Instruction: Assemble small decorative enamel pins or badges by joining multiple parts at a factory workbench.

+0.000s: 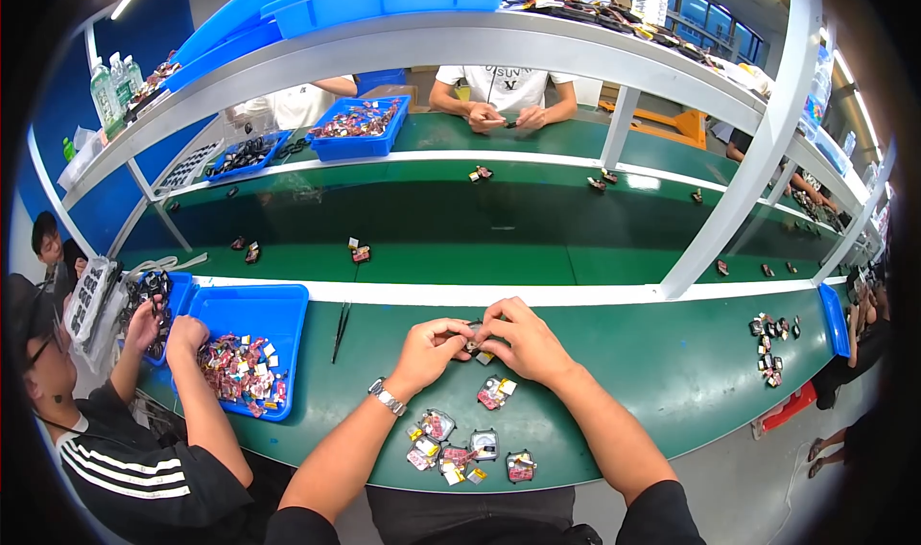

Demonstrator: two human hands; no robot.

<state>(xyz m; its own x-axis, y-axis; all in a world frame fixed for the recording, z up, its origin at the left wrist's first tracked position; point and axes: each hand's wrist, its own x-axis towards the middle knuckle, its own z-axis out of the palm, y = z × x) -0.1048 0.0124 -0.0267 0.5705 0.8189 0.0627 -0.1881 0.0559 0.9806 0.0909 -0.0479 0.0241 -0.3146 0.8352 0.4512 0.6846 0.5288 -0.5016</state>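
My left hand (429, 346) and my right hand (520, 339) meet over the green bench (672, 363), both pinching one small dark component (477, 342) between the fingertips. A metal watch (388, 396) sits on my left wrist. Just below the hands lies a small packaged part (496, 392). Nearer the bench's front edge rests a cluster of several similar small red and grey parts (460, 449).
Black tweezers (340, 331) lie left of my hands. A blue tray (251, 345) of small parts stands at the left, where a neighbouring person's hand (185, 335) reaches in. More parts (773, 345) sit at the right. Another person (499, 99) works across the conveyor (480, 224).
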